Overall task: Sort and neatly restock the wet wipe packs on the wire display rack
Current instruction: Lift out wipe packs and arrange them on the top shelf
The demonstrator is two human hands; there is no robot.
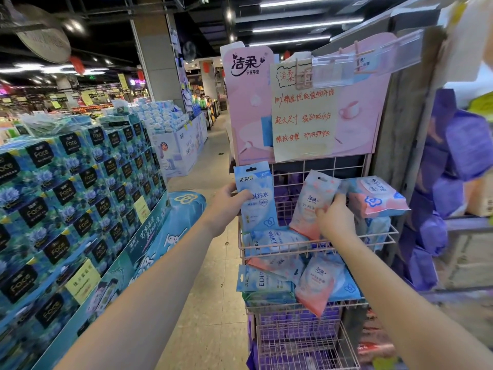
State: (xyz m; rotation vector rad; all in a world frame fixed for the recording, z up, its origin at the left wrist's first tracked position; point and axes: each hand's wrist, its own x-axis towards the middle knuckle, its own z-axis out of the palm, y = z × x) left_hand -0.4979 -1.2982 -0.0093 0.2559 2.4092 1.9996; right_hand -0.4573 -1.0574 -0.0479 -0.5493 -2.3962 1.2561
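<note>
Left hand (226, 202): grips 1 blue pack (257, 198) upright, likely kept apart by colour. Right hand (333, 217): pinches 1 pink pack (310, 201) in wire rack (384, 236).

Premises: a retail shop, supermarket type.

Evidence:
- A large stacked display of blue-green floral cardboard tissue boxes (80, 182) printed "Face" is fronted with yellow paper price cards (82, 280).
- A second stack of pale blue and white packaged goods (165, 118) stands beyond it.
- A pink wire display rack (301, 340) carries blue and pink soft-plastic wet wipe packs (269, 283) in its baskets.
- The rack is topped by a pink printed cardboard brand board (248, 108) and a cream paper notice handwritten in red (304, 116).
- A beige tiled aisle floor (210, 311) runs between the displays.
- White ceiling strip lights (306, 22) hang overhead.
- Further stocked shelving (88, 98), blurred, fills the background.
</note>
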